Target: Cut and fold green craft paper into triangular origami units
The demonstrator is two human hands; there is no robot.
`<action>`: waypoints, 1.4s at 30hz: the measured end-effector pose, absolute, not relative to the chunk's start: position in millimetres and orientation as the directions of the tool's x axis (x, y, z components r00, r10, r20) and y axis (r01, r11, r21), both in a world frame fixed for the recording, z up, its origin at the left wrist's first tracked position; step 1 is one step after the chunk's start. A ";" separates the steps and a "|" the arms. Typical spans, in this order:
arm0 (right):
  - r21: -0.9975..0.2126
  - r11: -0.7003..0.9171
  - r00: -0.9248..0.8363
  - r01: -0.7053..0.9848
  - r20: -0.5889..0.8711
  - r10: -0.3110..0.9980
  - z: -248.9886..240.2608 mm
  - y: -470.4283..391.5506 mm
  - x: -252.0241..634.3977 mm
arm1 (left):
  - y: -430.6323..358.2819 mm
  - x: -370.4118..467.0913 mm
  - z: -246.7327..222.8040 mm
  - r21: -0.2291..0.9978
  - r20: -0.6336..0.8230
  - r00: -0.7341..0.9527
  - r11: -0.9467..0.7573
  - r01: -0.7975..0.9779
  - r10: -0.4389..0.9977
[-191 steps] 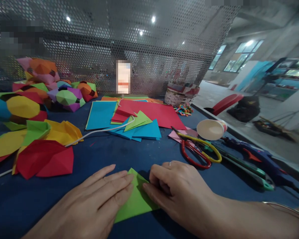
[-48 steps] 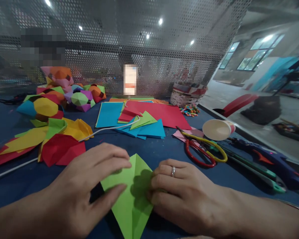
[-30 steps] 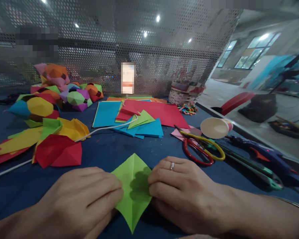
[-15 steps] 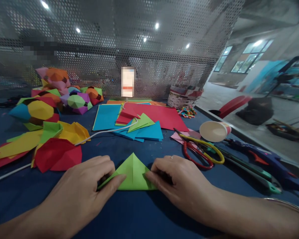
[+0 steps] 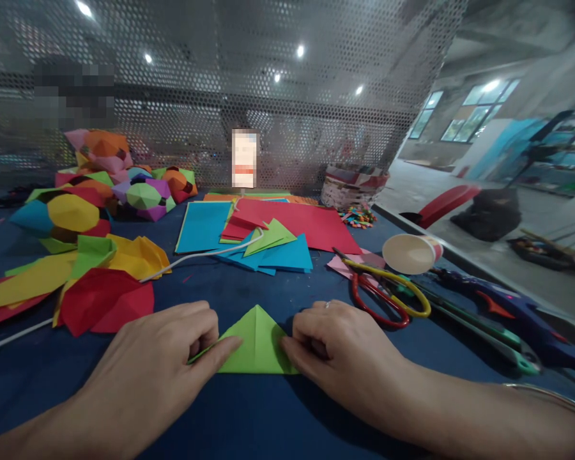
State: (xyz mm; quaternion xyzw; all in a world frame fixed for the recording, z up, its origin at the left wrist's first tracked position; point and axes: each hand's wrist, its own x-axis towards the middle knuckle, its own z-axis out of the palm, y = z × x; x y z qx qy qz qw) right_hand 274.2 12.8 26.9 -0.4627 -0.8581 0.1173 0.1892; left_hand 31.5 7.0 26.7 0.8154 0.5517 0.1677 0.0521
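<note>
While the green paper triangle (image 5: 256, 345) lies flat on the blue table (image 5: 249, 421) with its point away from the person, its left edge is pinched between the thumb and fingers of the left hand (image 5: 158, 367), and its right edge is pressed down by the curled fingertips of the right hand (image 5: 345, 351). Bare table is seen ahead of the triangle up to the blue folded sheets (image 5: 278, 255). Scissors (image 5: 388, 297) are noted near the right hand, red folded paper (image 5: 105, 306) near the left.
</note>
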 end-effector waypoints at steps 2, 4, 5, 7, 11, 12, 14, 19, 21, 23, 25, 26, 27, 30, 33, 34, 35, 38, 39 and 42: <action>-0.376 0.531 -0.496 0.759 0.193 0.846 27.3 13.5 274.0 | 7.0 31.2 26.0 0.249 0.224 0.334 -0.385 0.889 0.916; -0.375 0.521 -0.495 0.766 0.172 0.852 27.9 14.2 273.6 | 7.2 30.8 25.2 0.217 0.265 0.351 -0.410 0.886 0.898; -0.376 0.519 -0.494 0.768 0.167 0.853 28.2 14.5 273.3 | 7.5 30.8 24.9 0.205 0.287 0.359 -0.423 0.883 0.888; -0.379 0.515 -0.494 0.769 0.159 0.855 28.8 15.0 272.7 | 8.2 31.0 24.7 0.195 0.322 0.368 -0.442 0.876 0.872; -0.376 0.503 -0.486 0.778 0.147 0.862 29.2 15.2 272.0 | 8.5 31.7 24.4 0.184 0.350 0.374 -0.455 0.871 0.859; -0.375 0.502 -0.486 0.779 0.145 0.862 29.2 15.1 272.0 | 8.4 31.8 24.0 0.174 0.356 0.382 -0.463 0.869 0.853; -0.373 0.506 -0.489 0.778 0.147 0.860 29.0 15.1 271.9 | 8.1 31.9 23.1 0.145 0.377 0.405 -0.484 0.863 0.833; -0.369 0.509 -0.493 0.778 0.146 0.858 29.1 14.9 272.5 | 9.5 32.3 23.5 0.072 0.433 0.463 -0.541 0.838 0.774; -0.371 0.510 -0.496 0.776 0.141 0.857 29.5 14.9 272.6 | 10.1 32.1 24.3 0.043 0.445 0.477 -0.550 0.834 0.758; -0.371 0.509 -0.497 0.777 0.136 0.857 29.8 14.7 272.5 | 10.1 31.5 24.7 0.004 0.454 0.495 -0.557 0.831 0.741; -0.368 0.507 -0.497 0.779 0.130 0.858 29.9 14.5 272.2 | 9.5 30.9 24.2 -0.046 0.465 0.514 -0.560 0.827 0.721; -0.367 0.505 -0.496 0.781 0.127 0.859 29.9 14.4 272.0 | 9.1 30.7 23.6 -0.072 0.473 0.523 -0.561 0.825 0.709; -0.365 0.501 -0.492 0.785 0.123 0.862 29.9 14.3 271.8 | 8.8 30.6 22.9 -0.093 0.486 0.537 -0.570 0.817 0.690; -0.347 0.491 -0.484 0.799 0.114 0.868 30.6 13.6 271.0 | 9.1 30.9 21.1 -0.103 0.536 0.606 -0.667 0.738 0.587; -0.329 0.486 -0.486 0.810 0.088 0.870 32.3 12.7 270.5 | 11.2 30.7 22.6 -0.045 0.514 0.734 -0.841 0.540 0.444; -0.328 0.485 -0.487 0.811 0.082 0.869 32.9 12.5 270.5 | 12.0 30.1 23.9 -0.030 0.492 0.772 -0.878 0.477 0.403; -0.328 0.483 -0.487 0.812 0.075 0.870 33.4 12.4 270.5 | 12.6 29.1 25.3 -0.023 0.467 0.803 -0.903 0.428 0.369; -0.326 0.480 -0.486 0.814 0.068 0.871 34.3 12.7 271.2 | 13.6 23.3 27.8 -0.037 0.401 0.857 -0.929 0.369 0.325; -0.324 0.481 -0.486 0.815 0.070 0.871 34.4 12.9 271.4 | 13.6 20.7 27.6 -0.053 0.385 0.866 -0.929 0.365 0.319; -0.319 0.486 -0.491 0.813 0.070 0.868 34.7 13.5 271.5 | 13.2 13.0 24.8 -0.094 0.330 0.888 -0.925 0.368 0.320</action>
